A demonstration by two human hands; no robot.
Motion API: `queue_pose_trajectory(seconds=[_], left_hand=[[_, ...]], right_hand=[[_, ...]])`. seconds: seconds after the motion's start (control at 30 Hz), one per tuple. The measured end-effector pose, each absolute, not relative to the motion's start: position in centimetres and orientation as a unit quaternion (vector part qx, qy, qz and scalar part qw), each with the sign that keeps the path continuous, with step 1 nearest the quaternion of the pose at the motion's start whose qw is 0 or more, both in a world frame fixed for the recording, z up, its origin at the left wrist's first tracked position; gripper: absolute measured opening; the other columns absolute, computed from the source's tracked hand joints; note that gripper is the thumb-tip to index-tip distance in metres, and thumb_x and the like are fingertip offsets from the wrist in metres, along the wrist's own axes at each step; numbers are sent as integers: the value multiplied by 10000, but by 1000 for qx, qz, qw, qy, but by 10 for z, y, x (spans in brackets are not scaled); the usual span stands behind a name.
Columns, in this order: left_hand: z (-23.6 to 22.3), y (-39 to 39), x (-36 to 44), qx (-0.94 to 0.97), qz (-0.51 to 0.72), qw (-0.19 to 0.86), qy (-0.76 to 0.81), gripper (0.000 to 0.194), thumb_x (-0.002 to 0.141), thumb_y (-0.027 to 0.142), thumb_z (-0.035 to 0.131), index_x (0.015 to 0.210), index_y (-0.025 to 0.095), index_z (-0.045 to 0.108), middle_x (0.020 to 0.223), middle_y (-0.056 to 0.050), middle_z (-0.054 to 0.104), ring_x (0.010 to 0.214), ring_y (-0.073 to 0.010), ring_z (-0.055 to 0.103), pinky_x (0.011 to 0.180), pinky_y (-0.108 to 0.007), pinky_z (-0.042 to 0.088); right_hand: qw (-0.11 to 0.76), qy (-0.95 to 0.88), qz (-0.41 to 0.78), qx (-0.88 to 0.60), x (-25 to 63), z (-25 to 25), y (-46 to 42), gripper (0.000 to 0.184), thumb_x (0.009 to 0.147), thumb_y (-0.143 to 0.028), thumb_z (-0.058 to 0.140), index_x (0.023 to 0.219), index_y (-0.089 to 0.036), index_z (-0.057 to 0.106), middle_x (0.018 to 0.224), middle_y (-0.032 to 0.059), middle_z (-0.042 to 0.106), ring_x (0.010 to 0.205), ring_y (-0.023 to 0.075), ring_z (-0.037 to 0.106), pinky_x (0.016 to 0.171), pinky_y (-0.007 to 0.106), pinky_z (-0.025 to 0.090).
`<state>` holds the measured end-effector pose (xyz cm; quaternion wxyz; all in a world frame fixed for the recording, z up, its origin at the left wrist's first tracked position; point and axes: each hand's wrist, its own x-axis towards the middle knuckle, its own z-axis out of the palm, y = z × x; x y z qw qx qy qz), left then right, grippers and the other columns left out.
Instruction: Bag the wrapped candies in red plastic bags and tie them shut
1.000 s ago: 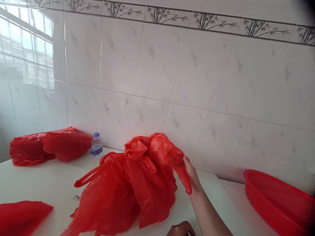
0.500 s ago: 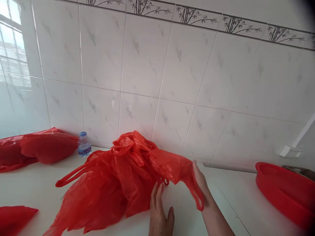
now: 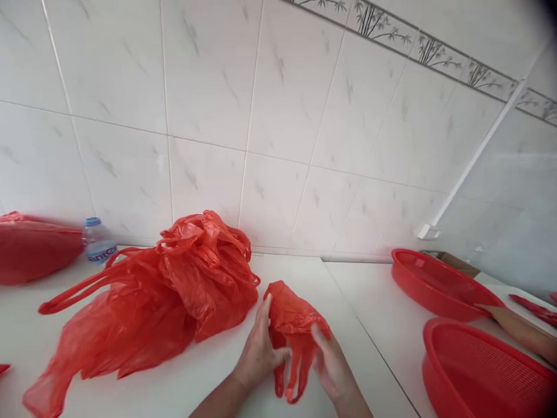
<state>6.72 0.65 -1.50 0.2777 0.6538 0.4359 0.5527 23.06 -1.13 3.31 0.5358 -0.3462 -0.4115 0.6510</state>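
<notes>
Just right of the heap of red bags (image 3: 204, 284), we are clasping one loose bag (image 3: 293, 310) between our left hand (image 3: 257, 354) and right hand (image 3: 333, 363), palms facing. Unlike earlier, our left hand is gripping too, and the bag is staying clear of the heap.

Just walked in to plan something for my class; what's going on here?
Someone holds a red plastic bag between their left hand and right hand, its loop handles toward them. A heap of red bags lies to the left on the table, a bottle beyond it. On the right are two red baskets; another person's arm is at the farther one.
</notes>
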Motion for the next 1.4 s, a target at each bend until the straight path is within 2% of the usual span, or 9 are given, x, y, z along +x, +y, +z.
queue_pose_trajectory(seconds=[0.13, 0.23, 0.5, 0.63, 0.73, 0.87, 1.03, 1.27, 1.4], left_hand=[[-2, 0, 65, 648, 527, 333, 437, 539, 756, 109, 497, 1280, 234, 481, 1109, -64, 631, 969, -201, 611, 856, -342, 485], [3, -10, 60, 655, 512, 338, 442, 370, 730, 79, 433, 1004, 216, 640, 945, -34, 655, 843, -177, 609, 750, -293, 486], [11, -39, 58, 666, 498, 300, 467, 279, 731, 98, 405, 829, 214, 640, 843, -14, 605, 725, -154, 544, 671, -268, 429], [15, -51, 54, 649, 506, 284, 491, 233, 759, 115, 406, 764, 215, 617, 803, -14, 600, 732, -164, 561, 647, -264, 422], [16, -56, 53, 653, 488, 245, 526, 189, 749, 116, 414, 727, 214, 573, 768, -8, 577, 692, -158, 543, 616, -253, 408], [18, -59, 60, 702, 410, 165, 559, 146, 720, 102, 411, 668, 212, 493, 681, 5, 528, 632, -152, 489, 564, -237, 351], [23, -71, 57, 776, 314, 114, 535, 193, 656, 50, 420, 670, 212, 523, 605, 16, 520, 546, -142, 439, 523, -237, 267], [36, -98, 23, 802, 226, 207, 512, 183, 650, 273, 653, 830, 243, 633, 664, 2, 590, 595, -179, 479, 541, -234, 287], [35, -102, 31, 719, 298, 323, 539, 211, 805, 306, 487, 620, 221, 544, 548, 32, 497, 494, -133, 409, 495, -216, 267]], right_hand=[[522, -498, 541, -434, 239, 34, -31, 560, 688, -299, 711, 1214, -252, 522, 1194, 65, 624, 1058, 239, 596, 898, 360, 462], [513, -499, 462, -523, 268, 33, -40, 360, 682, -274, 662, 1033, -206, 615, 990, 54, 681, 914, 223, 631, 785, 315, 486], [585, -386, 409, -584, 348, 42, -68, 277, 719, -403, 650, 878, -177, 633, 580, -36, 568, 491, 102, 458, 462, 223, 352], [690, -293, 350, -562, 396, 78, -90, 430, 617, -370, 744, 994, -211, 612, 739, 2, 620, 589, 129, 545, 510, 239, 434], [763, -243, 146, -581, 395, 106, -116, 410, 664, -317, 700, 1056, -251, 605, 856, 21, 618, 679, 144, 582, 581, 267, 475], [599, -421, 115, -672, 326, 85, -134, 328, 757, -438, 610, 1024, -248, 623, 840, 52, 661, 665, 192, 607, 616, 323, 496], [364, -667, 121, -639, 278, 8, -109, 428, 731, -293, 559, 1156, -267, 606, 1177, 84, 625, 1060, 307, 579, 828, 417, 477], [321, -582, 266, -699, 317, 28, -87, 202, 709, -208, 493, 802, -291, 653, 832, 7, 680, 706, 218, 628, 607, 325, 470], [406, -587, 169, -680, 305, 45, -86, 319, 708, -281, 586, 1021, -300, 647, 1085, 57, 647, 978, 302, 590, 785, 428, 463]])
